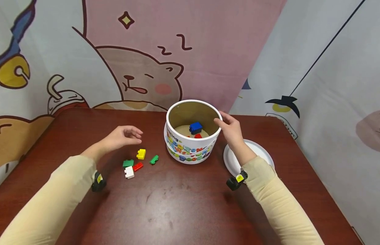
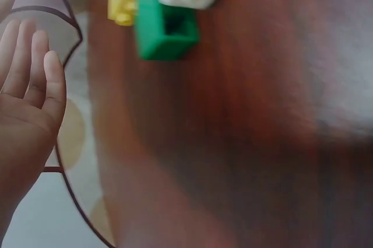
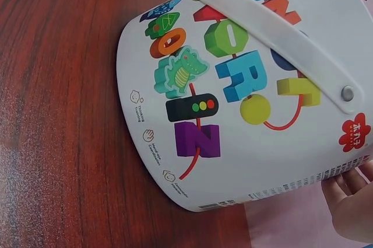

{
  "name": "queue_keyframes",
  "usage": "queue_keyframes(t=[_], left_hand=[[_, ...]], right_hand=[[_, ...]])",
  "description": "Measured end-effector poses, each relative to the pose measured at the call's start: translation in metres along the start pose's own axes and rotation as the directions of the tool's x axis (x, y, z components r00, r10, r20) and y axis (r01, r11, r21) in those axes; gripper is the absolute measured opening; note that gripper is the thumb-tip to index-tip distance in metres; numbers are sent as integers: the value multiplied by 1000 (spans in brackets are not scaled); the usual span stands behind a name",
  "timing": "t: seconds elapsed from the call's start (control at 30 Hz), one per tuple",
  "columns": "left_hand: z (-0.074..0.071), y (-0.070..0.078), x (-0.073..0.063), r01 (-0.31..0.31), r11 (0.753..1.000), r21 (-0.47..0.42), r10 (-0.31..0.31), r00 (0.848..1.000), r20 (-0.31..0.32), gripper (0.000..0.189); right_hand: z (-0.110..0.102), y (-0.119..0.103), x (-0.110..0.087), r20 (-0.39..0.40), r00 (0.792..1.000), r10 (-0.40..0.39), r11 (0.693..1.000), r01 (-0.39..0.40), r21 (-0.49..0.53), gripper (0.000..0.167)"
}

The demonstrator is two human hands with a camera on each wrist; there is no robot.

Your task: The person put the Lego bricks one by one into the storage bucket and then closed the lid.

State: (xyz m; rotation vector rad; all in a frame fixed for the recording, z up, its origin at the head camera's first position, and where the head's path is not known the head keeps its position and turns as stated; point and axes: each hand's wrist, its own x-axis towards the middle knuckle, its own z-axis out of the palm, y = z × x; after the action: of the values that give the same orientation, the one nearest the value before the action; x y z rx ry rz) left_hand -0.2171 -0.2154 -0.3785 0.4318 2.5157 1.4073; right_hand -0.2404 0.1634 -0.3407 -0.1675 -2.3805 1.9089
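White cardboard bucket [image 1: 191, 144], printed with coloured letters, stands mid-tabletop [image 1: 177, 204]; right hand [image 1: 231, 131] grips its rim, fingers curled over the edge. Inside: blue brick [image 1: 195, 127] and red brick [image 1: 198, 136], the latter partly hidden by the wall. Left hand [image 1: 124, 136] hovers relaxed and empty above loose bricks: yellow [image 1: 141, 153], two green [image 1: 128, 163] [image 1: 154, 159], red [image 1: 137, 166], white [image 1: 129, 172]. White plate [image 1: 260, 151] is half covered by the right forearm. Left wrist view blurred; bricks cut off at its top edge.
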Motion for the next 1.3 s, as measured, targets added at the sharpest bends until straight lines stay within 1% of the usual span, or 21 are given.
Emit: queue_keyframes(t=[0.13, 0.23, 0.37, 0.47, 0.6, 0.7, 0.87, 0.93, 1.07, 1.3], left_hand=[[5, -12, -3, 36, 999, -4, -36, 999, 39, 40], [7, -19, -4, 42, 999, 5, -42, 996, 77, 41], [11, -28, -2, 40, 998, 55, -46, 992, 119, 42], [15, -32, 0, 49, 995, 81, -59, 990, 129, 41], [18, -32, 0, 43, 994, 102, -58, 988, 144, 39], [19, -31, 1, 19, 992, 127, -40, 986, 162, 39], [21, -30, 2, 6, 986, 166, -34, 986, 163, 39], [21, -30, 1, 11, 984, 175, -40, 986, 163, 39], [21, -29, -1, 12, 984, 180, -43, 984, 173, 39], [21, -28, -2, 7, 984, 180, -41, 981, 187, 32]], right_hand=[[-1, -1, 0, -2, 1000, 4, 1000, -4, 2, 46], [-1, -1, 0, 4, 1000, 0, 1000, 0, 5, 45], [-2, -2, 0, 3, 1000, -10, 1000, 10, 9, 46], [-2, -2, -1, 3, 1000, -17, 1000, 17, 11, 46], [-2, -3, 0, 8, 1000, -16, 1000, 16, 10, 45], [-2, -3, 0, 11, 1000, -13, 1000, 13, 4, 45], [-1, -2, 2, 12, 1000, -3, 1000, 3, 10, 45], [-1, -1, 2, 11, 1000, 1, 1000, -1, 10, 45], [-1, 0, 2, 10, 1000, 7, 1000, -7, 1, 46], [0, 1, 2, 9, 1000, 9, 1000, -9, 0, 45]])
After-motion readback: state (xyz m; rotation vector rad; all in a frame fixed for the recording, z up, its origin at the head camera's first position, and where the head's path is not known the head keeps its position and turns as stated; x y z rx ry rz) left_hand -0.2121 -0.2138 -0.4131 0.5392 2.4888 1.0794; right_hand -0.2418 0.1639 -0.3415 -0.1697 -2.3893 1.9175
